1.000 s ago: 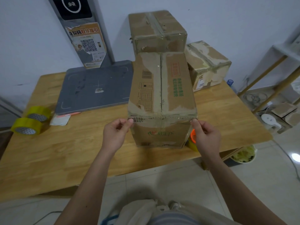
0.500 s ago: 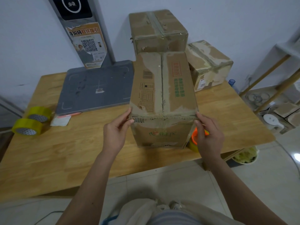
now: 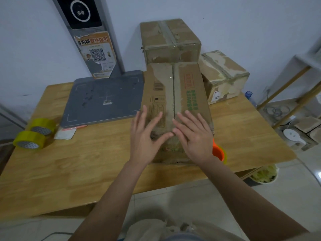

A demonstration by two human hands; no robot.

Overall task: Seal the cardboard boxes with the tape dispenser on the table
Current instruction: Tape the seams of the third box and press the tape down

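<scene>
— Both hands had left the box's near corners since half a second before, hadn't they?

— Yes. From the head camera, the left hand point(image 3: 145, 138) and the right hand point(image 3: 192, 138) had come up over the near end of the tall cardboard box point(image 3: 175, 94), fingers straight and spread, pinching nothing. Whether the palms pressed on the lid or hovered just over it, I could not tell; they were blurred.

— And where did the box stand?

— Upright near the front edge of the wooden worktop point(image 3: 86, 162), its top seam running away from the person. An orange tape dispenser point(image 3: 219, 152) showed just beside the box's right near corner, partly hidden by the right hand.

— What else lay on that worktop?

— Two more worn cardboard boxes: a large one point(image 3: 170, 40) against the wall behind, a smaller one point(image 3: 224, 75) to the right. A grey scale platform point(image 3: 104, 100) lay to the left, with two yellow tape rolls point(image 3: 33, 136) near the left edge and a white slip of paper point(image 3: 64, 134) beside them.
</scene>
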